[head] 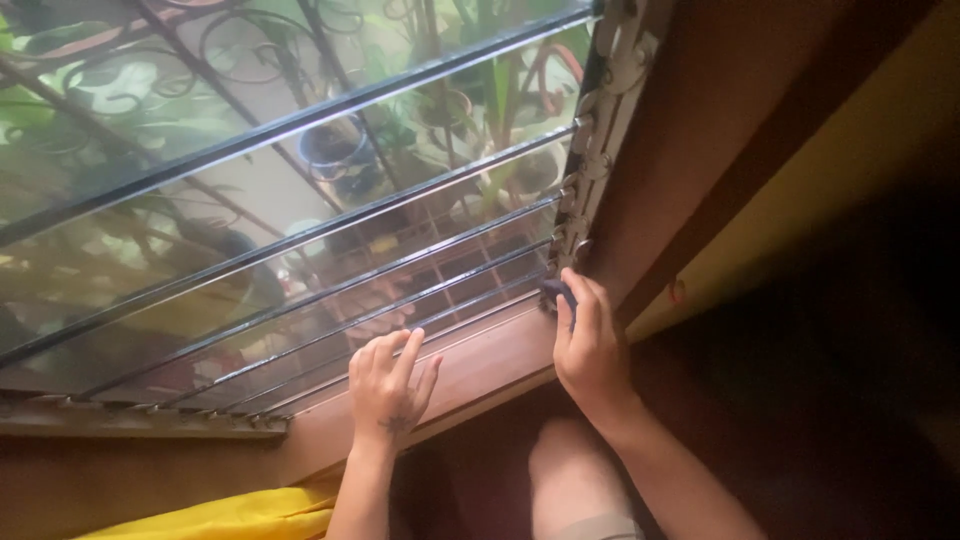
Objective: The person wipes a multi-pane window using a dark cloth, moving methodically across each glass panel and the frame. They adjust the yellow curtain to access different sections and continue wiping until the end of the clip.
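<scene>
Down low: right hand (pixel 590 345) gripping dark lever handle (pixel 556 291) on metal louvre frame (pixel 598 150) (fingers curled around it); left hand (pixel 388 385) flat, fingers spread narrowly, against lowest glass slat (pixel 330 335) above wooden sill (pixel 480 365).

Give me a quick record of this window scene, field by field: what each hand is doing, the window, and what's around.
Left hand: flat on the wooden sill, fingers at the lowest glass slats
Right hand: gripping a dark handle at the metal louvre frame
Outside: potted plants, curled iron grille
Below: yellow cloth, the person's knee
</scene>
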